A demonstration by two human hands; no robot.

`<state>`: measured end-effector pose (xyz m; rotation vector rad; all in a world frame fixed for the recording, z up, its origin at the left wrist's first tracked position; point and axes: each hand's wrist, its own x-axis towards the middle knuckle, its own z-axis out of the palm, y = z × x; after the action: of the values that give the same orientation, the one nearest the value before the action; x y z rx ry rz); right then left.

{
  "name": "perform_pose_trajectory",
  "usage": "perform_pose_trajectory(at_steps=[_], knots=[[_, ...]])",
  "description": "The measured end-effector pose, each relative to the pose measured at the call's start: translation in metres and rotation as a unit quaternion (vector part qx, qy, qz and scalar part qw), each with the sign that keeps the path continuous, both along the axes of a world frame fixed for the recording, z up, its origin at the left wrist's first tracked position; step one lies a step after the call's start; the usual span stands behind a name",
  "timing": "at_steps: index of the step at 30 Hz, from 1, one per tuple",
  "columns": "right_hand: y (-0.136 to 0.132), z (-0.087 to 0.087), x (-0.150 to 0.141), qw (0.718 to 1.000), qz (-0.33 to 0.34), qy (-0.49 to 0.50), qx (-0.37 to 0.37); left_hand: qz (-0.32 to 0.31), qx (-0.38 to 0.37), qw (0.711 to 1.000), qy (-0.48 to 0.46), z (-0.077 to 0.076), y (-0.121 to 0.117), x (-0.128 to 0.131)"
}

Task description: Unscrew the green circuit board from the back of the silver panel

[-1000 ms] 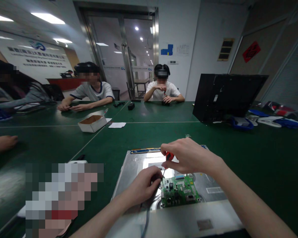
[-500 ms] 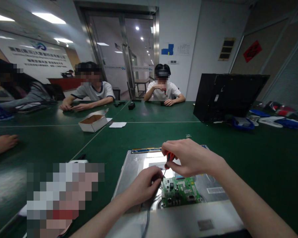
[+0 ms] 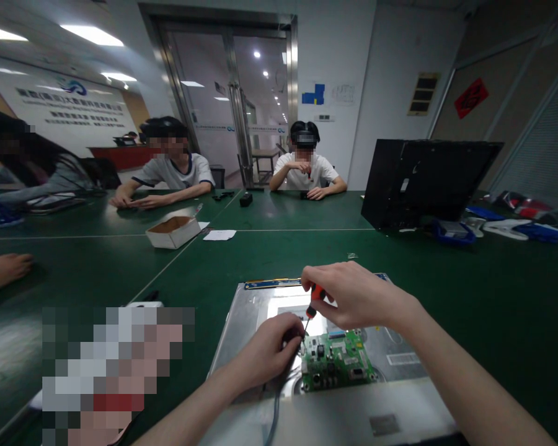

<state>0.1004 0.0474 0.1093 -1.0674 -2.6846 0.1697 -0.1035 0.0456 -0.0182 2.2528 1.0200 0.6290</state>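
My right hand (image 3: 351,292) is closed round the red and black handle of a screwdriver (image 3: 315,296). The screwdriver leans slightly, and its thin shaft points down at the upper left corner of a green circuit board (image 3: 337,360). Close by that tip, the fingers of my left hand (image 3: 276,342) are pinched together; whatever they hold is hidden. The board lies on a silver metal display panel (image 3: 248,313). A grey cable (image 3: 276,410) comes out below my left hand and runs over the panel's near part.
A black monitor housing (image 3: 423,179) stands at the back right, beside blue and white items (image 3: 516,228). An open white box (image 3: 173,233) and paper (image 3: 220,235) lie beyond the panel. Co-workers sit across the green table (image 3: 279,248); another person's hand (image 3: 9,271) rests at left.
The screwdriver handle has turned slightly in my right hand, its red and black faces showing differently. My left hand stays in place beside the tip, and the board has not moved.
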Motion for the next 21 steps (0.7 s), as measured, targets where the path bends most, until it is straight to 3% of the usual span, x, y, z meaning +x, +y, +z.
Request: perform_pose_trajectory(at_steps=[5, 11, 17, 21], knots=[[0.0029, -0.0024, -0.0020, 0.998, -0.021, -0.036, 0.039, 0.000, -0.003, 1.000, -0.011, 0.0000, 0.0007, -0.0003], [-0.0011, 0.0010, -0.0015, 1.000, 0.006, -0.002, 0.002, -0.003, -0.006, 1.000, -0.019, -0.0045, 0.0006, -0.0005], [0.0034, -0.0028, -0.0039, 0.999, -0.021, -0.035, 0.034, 0.002, -0.013, 1.000, -0.015, -0.0017, -0.0009, -0.0004], [-0.0001, -0.0008, -0.0021, 1.000, 0.007, -0.006, 0.014, -0.002, -0.016, 1.000, -0.009, -0.0020, 0.0000, -0.0006]])
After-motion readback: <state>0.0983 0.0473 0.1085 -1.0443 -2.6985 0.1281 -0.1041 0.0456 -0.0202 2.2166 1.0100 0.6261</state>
